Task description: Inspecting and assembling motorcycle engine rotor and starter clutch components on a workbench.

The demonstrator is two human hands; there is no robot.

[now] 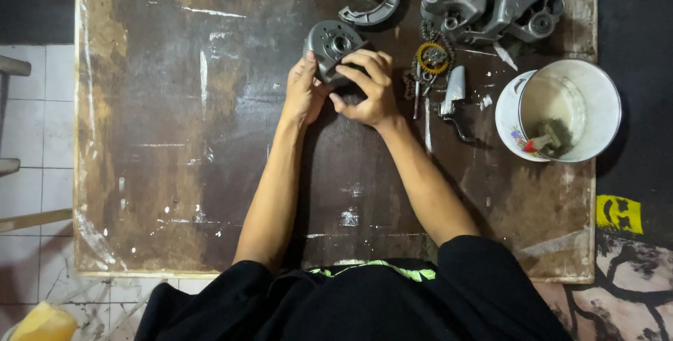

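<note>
Round grey metal part [331, 45], cast finish, central bore with a bright hub and small holes around it; sits tilted at about 12 o'clock on the surface [182, 173], near the far edge. Left hand [303, 92] cups its left rim, fingers mostly hidden behind the part. Right hand [366, 87] curls over its lower right edge, fingers bent and closed on it, thumb pointing toward the left hand; both hands hold the part. Surface: dark brown board, heavily stained, scratched, pale paint flecks, worn light edges. White tiled floor [35, 138] at 9 o'clock; black mat [641, 39] at 3 o'clock. At 1 o'clock from the part: grey engine casing [484, 4], curved brake shoe [371, 11], a chain with yellow-ringed sprocket [432, 57], a small silver piece [454, 89]. At 3 o'clock: white bucket [603, 103], standing partly on a white lid [506, 113]; inside, a dark brush-like object [554, 134] with a red end, contents otherwise unclear.
</note>
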